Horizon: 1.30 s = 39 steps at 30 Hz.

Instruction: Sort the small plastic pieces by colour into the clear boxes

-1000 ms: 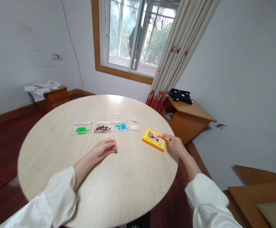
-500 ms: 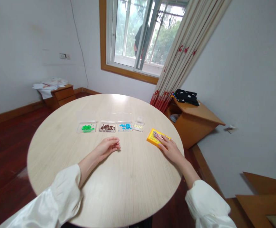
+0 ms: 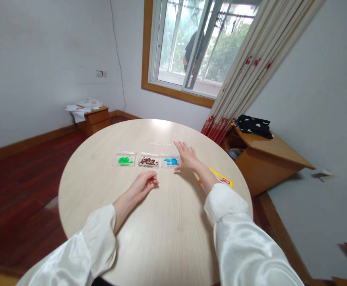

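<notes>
My left hand (image 3: pixel 145 182) rests on the table with its fingers loosely curled, nothing visible in them. Just beyond it sits a clear plastic box of brown pieces (image 3: pixel 148 161). My right hand (image 3: pixel 187 157) has its fingers spread, at the right end of the row beside a clear box of blue pieces (image 3: pixel 171 161); whether it touches that box I cannot tell. The small box of cream pieces is hidden behind this hand. At the row's left end stands a box of green pieces (image 3: pixel 125 160). A yellow box (image 3: pixel 223 178) lies partly covered by my right forearm.
The round wooden table (image 3: pixel 161 238) carries everything. Behind it on the right is a tilted-looking wooden cabinet (image 3: pixel 276 163) with dark folded cloth (image 3: pixel 255 126) on top. Papers (image 3: pixel 85 106) lie on a low cabinet at back left. A curtain (image 3: pixel 259 59) hangs beside the window.
My right hand has left the yellow box and moved left to the small boxes, its fingers spreading. My left hand stays curled on the table. The view has turned somewhat left.
</notes>
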Each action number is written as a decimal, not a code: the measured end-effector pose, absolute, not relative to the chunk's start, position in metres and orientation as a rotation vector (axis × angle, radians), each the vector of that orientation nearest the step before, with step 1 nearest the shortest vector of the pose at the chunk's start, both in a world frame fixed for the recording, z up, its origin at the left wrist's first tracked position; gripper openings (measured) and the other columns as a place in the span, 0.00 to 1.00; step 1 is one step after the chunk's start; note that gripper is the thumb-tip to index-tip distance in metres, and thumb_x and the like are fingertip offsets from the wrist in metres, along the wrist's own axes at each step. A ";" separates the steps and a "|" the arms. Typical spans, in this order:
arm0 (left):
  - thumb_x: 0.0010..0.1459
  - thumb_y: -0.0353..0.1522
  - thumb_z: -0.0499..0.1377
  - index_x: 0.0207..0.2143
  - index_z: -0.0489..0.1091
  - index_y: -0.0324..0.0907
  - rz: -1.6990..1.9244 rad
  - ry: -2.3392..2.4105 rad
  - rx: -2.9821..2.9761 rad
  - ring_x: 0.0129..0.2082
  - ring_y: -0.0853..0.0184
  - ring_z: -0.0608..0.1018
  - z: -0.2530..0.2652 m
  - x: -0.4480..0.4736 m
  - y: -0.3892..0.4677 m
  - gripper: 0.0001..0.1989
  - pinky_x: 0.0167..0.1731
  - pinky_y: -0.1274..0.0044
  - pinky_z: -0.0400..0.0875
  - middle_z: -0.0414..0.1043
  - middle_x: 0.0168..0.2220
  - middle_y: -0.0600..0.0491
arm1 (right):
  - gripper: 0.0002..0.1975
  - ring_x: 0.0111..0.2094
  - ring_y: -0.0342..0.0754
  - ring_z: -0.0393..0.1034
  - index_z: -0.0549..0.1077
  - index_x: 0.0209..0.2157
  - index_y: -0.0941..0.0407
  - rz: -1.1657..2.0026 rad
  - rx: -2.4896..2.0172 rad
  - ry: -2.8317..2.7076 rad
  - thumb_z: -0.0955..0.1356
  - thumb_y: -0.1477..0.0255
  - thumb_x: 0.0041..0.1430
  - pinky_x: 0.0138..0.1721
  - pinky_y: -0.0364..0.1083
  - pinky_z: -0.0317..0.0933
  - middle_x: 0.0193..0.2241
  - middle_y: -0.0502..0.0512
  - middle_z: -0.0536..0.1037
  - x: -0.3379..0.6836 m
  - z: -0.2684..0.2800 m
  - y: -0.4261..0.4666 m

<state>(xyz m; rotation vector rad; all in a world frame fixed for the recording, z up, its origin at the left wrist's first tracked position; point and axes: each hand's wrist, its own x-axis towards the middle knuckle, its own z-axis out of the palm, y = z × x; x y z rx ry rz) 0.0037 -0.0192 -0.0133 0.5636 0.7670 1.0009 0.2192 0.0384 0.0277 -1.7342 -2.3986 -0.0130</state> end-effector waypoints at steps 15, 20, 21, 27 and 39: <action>0.43 0.23 0.58 0.19 0.64 0.37 1.020 0.738 0.536 0.16 0.76 0.67 -0.007 0.005 -0.021 0.05 0.22 0.82 0.65 0.63 0.16 0.58 | 0.22 0.46 0.55 0.61 0.64 0.54 0.57 -0.303 -1.625 -2.467 0.61 0.74 0.57 0.46 0.51 0.54 0.48 0.64 0.67 0.203 0.002 0.011; 0.44 0.24 0.58 0.19 0.63 0.37 1.014 0.741 0.541 0.15 0.77 0.66 -0.007 0.004 -0.021 0.05 0.22 0.81 0.66 0.63 0.15 0.58 | 0.27 0.49 0.58 0.58 0.59 0.57 0.61 -0.326 -1.701 -2.438 0.58 0.82 0.54 0.48 0.54 0.54 0.52 0.68 0.64 0.196 -0.015 0.001; 0.44 0.24 0.58 0.19 0.64 0.37 1.013 0.742 0.538 0.15 0.77 0.66 -0.008 0.004 -0.021 0.05 0.22 0.81 0.66 0.63 0.15 0.58 | 0.28 0.49 0.58 0.58 0.59 0.57 0.61 -0.331 -1.731 -2.422 0.58 0.83 0.53 0.48 0.54 0.54 0.52 0.68 0.64 0.193 -0.016 0.000; 0.43 0.24 0.58 0.19 0.63 0.37 1.023 0.750 0.514 0.14 0.77 0.65 -0.009 0.004 -0.020 0.05 0.22 0.81 0.66 0.62 0.15 0.58 | 0.28 0.49 0.60 0.58 0.60 0.57 0.63 -0.390 -1.867 -2.344 0.58 0.83 0.53 0.47 0.53 0.55 0.53 0.67 0.64 0.181 -0.017 -0.006; 0.40 0.25 0.57 0.17 0.60 0.38 1.211 0.815 0.407 0.12 0.79 0.60 -0.011 0.000 -0.012 0.07 0.20 0.81 0.61 0.56 0.12 0.62 | 0.21 0.51 0.56 0.60 0.64 0.54 0.59 -0.207 -1.595 -2.141 0.59 0.72 0.59 0.49 0.53 0.54 0.50 0.65 0.67 0.153 0.013 0.038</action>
